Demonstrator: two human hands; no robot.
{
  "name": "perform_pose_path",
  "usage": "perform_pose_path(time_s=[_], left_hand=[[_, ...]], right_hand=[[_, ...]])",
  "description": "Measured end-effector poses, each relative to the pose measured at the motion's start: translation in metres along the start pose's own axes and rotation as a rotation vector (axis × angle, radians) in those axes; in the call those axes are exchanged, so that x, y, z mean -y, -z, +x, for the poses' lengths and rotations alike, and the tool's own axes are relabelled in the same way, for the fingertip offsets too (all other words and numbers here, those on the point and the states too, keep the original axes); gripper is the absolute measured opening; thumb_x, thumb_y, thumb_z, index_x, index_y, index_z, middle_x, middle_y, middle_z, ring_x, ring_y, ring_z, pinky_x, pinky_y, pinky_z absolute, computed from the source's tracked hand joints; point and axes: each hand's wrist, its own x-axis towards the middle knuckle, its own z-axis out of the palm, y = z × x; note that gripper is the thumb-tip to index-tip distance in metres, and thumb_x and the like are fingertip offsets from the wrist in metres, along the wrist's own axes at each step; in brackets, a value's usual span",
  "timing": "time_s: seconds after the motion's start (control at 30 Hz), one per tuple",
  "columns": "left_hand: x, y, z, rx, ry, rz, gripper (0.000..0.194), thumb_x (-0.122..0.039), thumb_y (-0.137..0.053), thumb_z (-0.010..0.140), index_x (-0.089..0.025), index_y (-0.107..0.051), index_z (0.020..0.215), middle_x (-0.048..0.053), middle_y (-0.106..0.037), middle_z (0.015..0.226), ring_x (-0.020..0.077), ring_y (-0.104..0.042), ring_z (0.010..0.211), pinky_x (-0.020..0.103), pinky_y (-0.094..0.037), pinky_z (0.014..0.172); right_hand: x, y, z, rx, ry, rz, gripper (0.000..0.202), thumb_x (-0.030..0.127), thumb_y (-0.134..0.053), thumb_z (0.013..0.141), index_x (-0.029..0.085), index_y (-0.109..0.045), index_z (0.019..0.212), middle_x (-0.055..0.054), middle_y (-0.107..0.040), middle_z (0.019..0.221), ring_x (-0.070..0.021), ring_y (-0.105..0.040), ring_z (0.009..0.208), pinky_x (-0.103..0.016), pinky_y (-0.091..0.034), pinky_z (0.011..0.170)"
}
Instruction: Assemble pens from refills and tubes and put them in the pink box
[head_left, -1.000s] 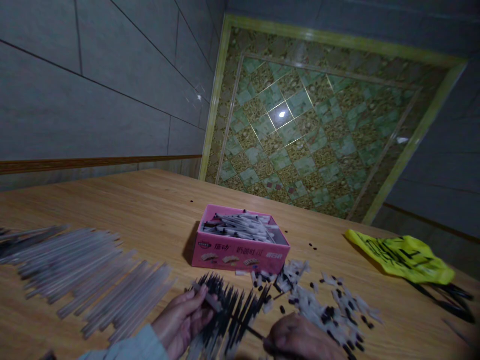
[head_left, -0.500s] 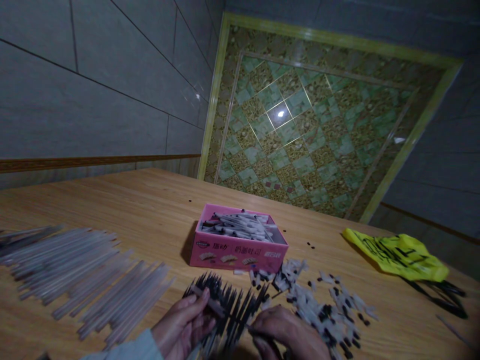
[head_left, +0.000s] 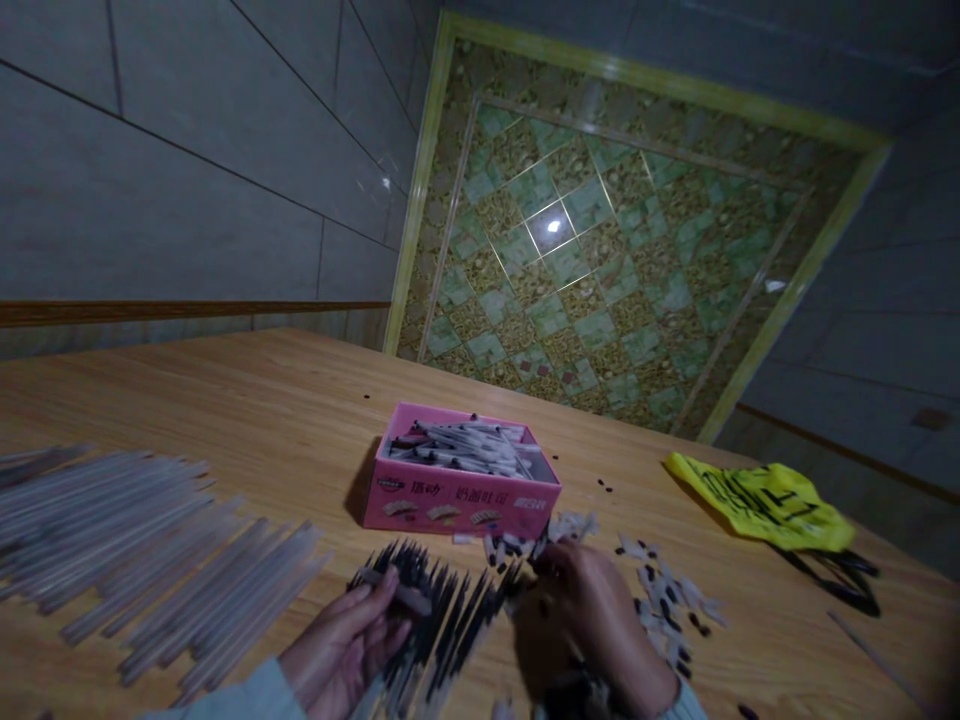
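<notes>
My left hand (head_left: 358, 625) is closed round a translucent pen barrel (head_left: 409, 598), held over the near end of a row of black-tipped pen refills (head_left: 457, 625). My right hand (head_left: 589, 590), fingers bent together, is at the pile of small white and black pen parts (head_left: 581, 525) by the box's near right corner. What its fingertips hold, if anything, is hidden. Behind both hands stands a pink box (head_left: 461, 505) filled with white pens (head_left: 472, 447) with dark ends. To the left lie many clear pen barrels (head_left: 225, 590) side by side.
More small white and black parts (head_left: 671, 600) are scattered right of my right hand. A yellow bag (head_left: 765, 500) with black print and dark straps lies farther right on the wooden table (head_left: 277, 400). Tiled walls (head_left: 202, 200) rise behind the table's left side.
My right hand has moved up and away from beside the refills to the small parts near the box corner. My left hand still holds the barrel. The view has shifted slightly.
</notes>
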Motion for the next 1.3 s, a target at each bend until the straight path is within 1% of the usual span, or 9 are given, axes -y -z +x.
perform_pose_path(time_s=[0.07,0.23,0.4,0.47,0.57,0.6,0.67,1.0,1.3], left_hand=[[0.0,0.0,-0.001,-0.002,0.001,0.004,0.009,-0.005,-0.059,0.076,-0.009,-0.062,0.068,0.008,-0.072,0.06,0.0112,-0.067,0.052,0.017,-0.057,0.052],[0.001,0.002,0.0,-0.01,0.008,0.002,0.009,-0.003,-0.059,0.076,-0.01,-0.062,0.07,0.008,-0.073,0.061,0.0116,-0.068,0.053,0.017,-0.057,0.052],[0.003,0.002,0.001,0.006,0.018,0.005,0.008,-0.004,-0.059,0.076,-0.009,-0.061,0.07,0.008,-0.073,0.062,0.0122,-0.068,0.054,0.018,-0.057,0.053],[0.002,0.001,0.0,0.024,0.0,0.022,0.007,-0.004,-0.061,0.075,-0.01,-0.061,0.071,0.008,-0.073,0.062,0.0122,-0.068,0.055,0.018,-0.056,0.055],[0.001,-0.001,-0.002,0.045,-0.017,0.051,0.006,-0.007,-0.065,0.072,-0.009,-0.06,0.073,0.007,-0.073,0.062,0.013,-0.068,0.057,0.019,-0.056,0.057],[0.001,-0.002,-0.003,0.047,-0.017,0.057,0.008,-0.008,-0.067,0.071,-0.009,-0.059,0.073,0.007,-0.073,0.062,0.0134,-0.069,0.058,0.019,-0.056,0.058],[0.001,-0.002,-0.004,0.048,-0.01,0.07,0.012,-0.009,-0.07,0.068,-0.009,-0.059,0.073,0.008,-0.074,0.064,0.0141,-0.069,0.058,0.019,-0.056,0.057],[0.005,-0.002,-0.005,0.079,-0.026,0.103,0.019,-0.015,-0.074,0.064,-0.011,-0.057,0.067,0.009,-0.073,0.064,0.0136,-0.067,0.057,0.02,-0.055,0.057],[0.007,-0.001,-0.007,0.115,-0.037,0.129,0.025,-0.021,-0.077,0.061,-0.014,-0.055,0.069,0.006,-0.072,0.06,0.0132,-0.067,0.055,0.02,-0.054,0.055]], right_hand=[[-0.009,-0.012,-0.001,0.054,-0.063,-0.086,0.015,0.013,-0.055,0.07,0.022,-0.067,0.072,-0.005,-0.068,0.075,-0.0218,-0.062,0.074,-0.025,-0.036,0.059],[-0.018,-0.033,-0.007,0.061,-0.123,-0.124,0.016,0.015,-0.055,0.068,0.017,-0.069,0.076,-0.015,-0.069,0.076,-0.0301,-0.062,0.076,-0.03,-0.036,0.059],[-0.006,-0.029,-0.006,0.058,-0.101,-0.038,0.023,0.007,-0.052,0.065,0.017,-0.066,0.08,-0.01,-0.069,0.081,-0.0248,-0.062,0.079,-0.028,-0.039,0.065],[0.012,-0.024,-0.007,0.045,-0.065,0.173,0.019,0.01,-0.052,0.068,0.019,-0.063,0.081,-0.005,-0.068,0.08,-0.0201,-0.061,0.076,-0.025,-0.04,0.064],[0.046,-0.02,-0.012,0.038,0.008,0.901,0.008,0.023,-0.057,0.071,0.016,-0.059,0.075,-0.004,-0.063,0.071,-0.0179,-0.058,0.069,-0.024,-0.043,0.062],[0.056,-0.019,-0.014,0.032,0.0,1.053,0.012,0.026,-0.06,0.069,0.015,-0.06,0.075,-0.003,-0.062,0.071,-0.0178,-0.057,0.069,-0.025,-0.044,0.062],[0.07,-0.02,-0.02,0.027,-0.023,1.177,0.016,0.027,-0.064,0.066,0.015,-0.061,0.076,-0.003,-0.06,0.071,-0.0173,-0.055,0.068,-0.025,-0.043,0.061],[0.074,-0.022,-0.03,0.014,0.033,0.962,0.01,0.023,-0.066,0.067,0.015,-0.064,0.073,-0.002,-0.061,0.067,-0.017,-0.057,0.065,-0.021,-0.041,0.054],[0.076,-0.025,-0.031,-0.029,0.088,0.926,0.011,0.026,-0.067,0.069,0.016,-0.066,0.073,-0.003,-0.063,0.068,-0.0179,-0.059,0.066,-0.022,-0.042,0.055]])
